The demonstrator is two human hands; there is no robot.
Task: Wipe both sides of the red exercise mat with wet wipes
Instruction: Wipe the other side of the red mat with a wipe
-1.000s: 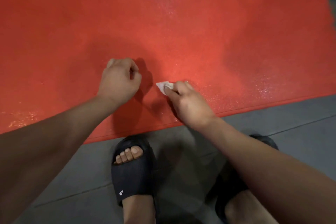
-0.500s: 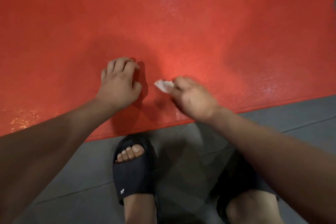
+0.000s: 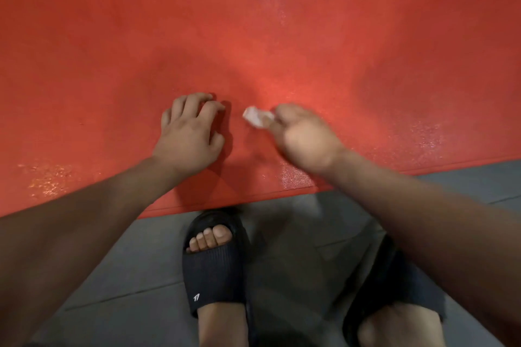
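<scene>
The red exercise mat [image 3: 282, 36] lies flat on the floor and fills the upper part of the view, with wet shiny patches on its surface. My right hand [image 3: 304, 136] pinches a small crumpled white wet wipe [image 3: 256, 116] and holds it down on the mat near the front edge. My left hand [image 3: 189, 135] rests on the mat just left of the wipe, fingers spread and bent, fingertips touching the surface. It holds nothing.
The mat's front edge [image 3: 282, 191] runs across the view above grey floor tiles [image 3: 127, 276]. My two feet in black slides [image 3: 214, 265] stand on the tiles right in front of the edge, the right one partly hidden by my forearm.
My left hand has uncurled from a loose fist and its fingers now spread on the mat. My right hand with the wipe has shifted slightly along the mat.
</scene>
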